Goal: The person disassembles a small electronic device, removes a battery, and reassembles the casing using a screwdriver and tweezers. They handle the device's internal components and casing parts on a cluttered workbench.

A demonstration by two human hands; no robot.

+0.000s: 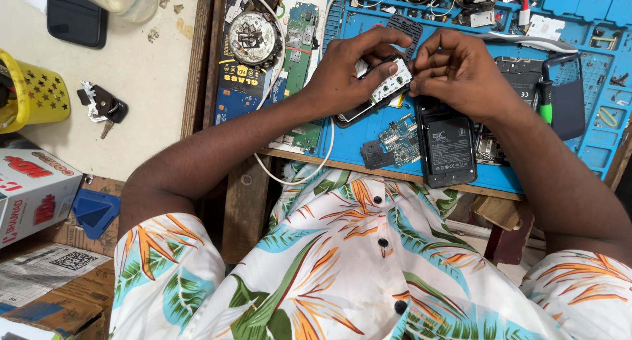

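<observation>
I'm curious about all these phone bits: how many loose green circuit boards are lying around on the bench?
3, maybe more under the clutter: one green circuit board upright beside the round part, one under the left hand's wrist, one on the blue mat.

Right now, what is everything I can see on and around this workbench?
Small white circuit board: one, held between both hands.
Opened phone body: one, black, under the left hand.
Phone with battery: one, black, front edge of blue mat.
Loose circuit boards: several, green, mat's left.
Keys: one bunch, pale tabletop.
Yellow basket: one, far left.
Left hand, right hand: pinching the white board.
</observation>
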